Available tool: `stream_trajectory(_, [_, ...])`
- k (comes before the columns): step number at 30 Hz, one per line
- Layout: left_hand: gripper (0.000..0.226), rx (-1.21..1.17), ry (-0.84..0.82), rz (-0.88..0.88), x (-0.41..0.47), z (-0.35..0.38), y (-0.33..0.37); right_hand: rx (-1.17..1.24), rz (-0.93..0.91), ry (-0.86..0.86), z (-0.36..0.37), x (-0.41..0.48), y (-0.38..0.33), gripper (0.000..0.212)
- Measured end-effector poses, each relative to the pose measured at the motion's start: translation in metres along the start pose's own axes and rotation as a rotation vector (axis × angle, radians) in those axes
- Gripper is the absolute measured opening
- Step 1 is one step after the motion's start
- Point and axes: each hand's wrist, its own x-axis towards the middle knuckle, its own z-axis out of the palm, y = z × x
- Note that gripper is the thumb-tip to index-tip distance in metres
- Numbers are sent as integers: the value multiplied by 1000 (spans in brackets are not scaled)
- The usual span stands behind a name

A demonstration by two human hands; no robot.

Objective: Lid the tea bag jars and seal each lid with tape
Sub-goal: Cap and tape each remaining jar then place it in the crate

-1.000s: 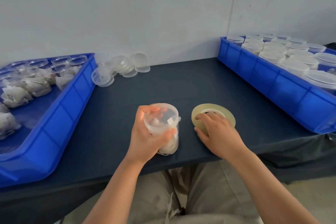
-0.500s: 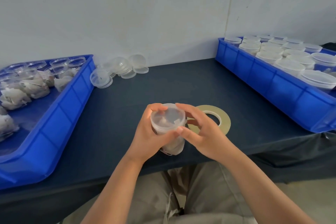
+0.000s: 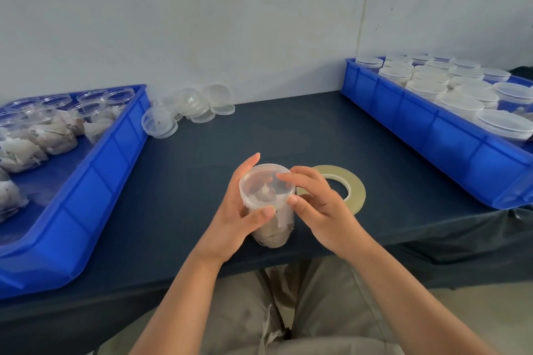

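Clear plastic, slick and light: the jar [image 3: 272, 228] stands on the table [image 3: 259, 130] close to its six o'clock edge, tea bags inside and the lid [image 3: 266, 186] already on top. The left hand [image 3: 239, 216] is wrapped round the jar's wall from nine o'clock, thumb in front and fingers behind. The right hand [image 3: 320, 210] comes in from three o'clock, its fingers curved over the lid and its thumb against the rim, pinching the lid's edge. Whether a strip of tape is under those fingers is too fine to tell. The tape [image 3: 354, 193] lies flat at three o'clock of the jar, just beside it and partly hidden by the right hand.

At nine o'clock a bin [image 3: 95, 170] holds open jars; at two o'clock another bin [image 3: 418, 130] holds lidded ones; spare lids [image 3: 199, 106] lie at eleven o'clock by the wall.

My judgement is that this is the pressing-down or sealing step. The risks:
- The lid could sit crooked if pressed only on the three o'clock side, and tape would then seal a gap.
- A hard squeeze from the left hand may bow the thin wall and pop the lid up.
- The jar is near the table edge, so a sideways push could send it off.
- Clear tape on clear plastic is hard to see, so its loose end may be lost.
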Motion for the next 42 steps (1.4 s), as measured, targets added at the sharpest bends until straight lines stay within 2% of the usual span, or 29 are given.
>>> stream_trajectory(6, [92,86,113,15,3,9,-4,8,-37,-7,6,-5,4,36])
stream_trajectory(9, [93,73,91,22,5,7,-6,123,17,-1,7,-4,3,28])
stream_trajectory(12, [104,43,82,8,5,6,-6,211,71,-2,4,-2,-1,24])
stream_trajectory(18, [106,67,81,39,6,7,-4,170,39,-43,-1,-2,-5,30])
stream_trajectory(23, [104,86,76,42,6,7,-4,264,64,-5,4,-3,-6,23])
stream_trajectory(26, [102,94,69,48,7,5,-3,228,48,-33,0,-3,-6,23])
stream_trajectory(28, [102,96,58,37,6,4,-2,182,32,-70,-1,-3,-5,26])
stream_trajectory(32, [103,80,38,13,7,3,0,208,35,-32,1,-1,1,31])
stream_trajectory(34, [103,78,29,-7,7,4,0,200,51,-44,0,-1,-2,27])
stream_trajectory(36, [100,105,44,-16,6,5,-3,100,40,-61,-5,0,-8,29])
stream_trajectory(38, [93,102,53,-27,4,7,-5,-134,-21,-51,-10,-1,-17,47])
stream_trajectory(42, [69,-53,29,-175,6,5,-8,-541,-63,-35,1,-5,-36,73])
